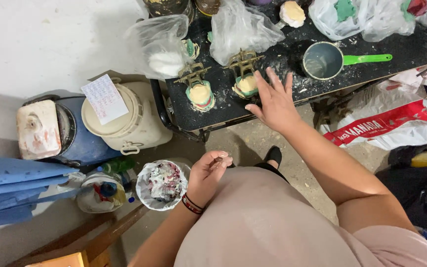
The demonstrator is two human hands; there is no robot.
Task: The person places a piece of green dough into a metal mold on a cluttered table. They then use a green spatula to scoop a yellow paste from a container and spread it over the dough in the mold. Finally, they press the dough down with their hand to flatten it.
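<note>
My right hand (275,100) lies flat with fingers spread on the black speckled table (371,54), just right of a brass clamp frame holding a cream and green mould (245,74). A second clamped mould (198,86) stands to its left. My left hand (208,170) is held near my body, fingers curled over something small that I cannot make out, above a small bucket (161,184) lined with a bag of white and red scraps.
A grey cup with a green handle (328,60) sits on the table with clear plastic bags (240,27) around it. On the floor stand a cream bucket with a paper note (119,118), a blue drum (75,138), blue folded cloth (11,188) and a red-and-white sack (386,123).
</note>
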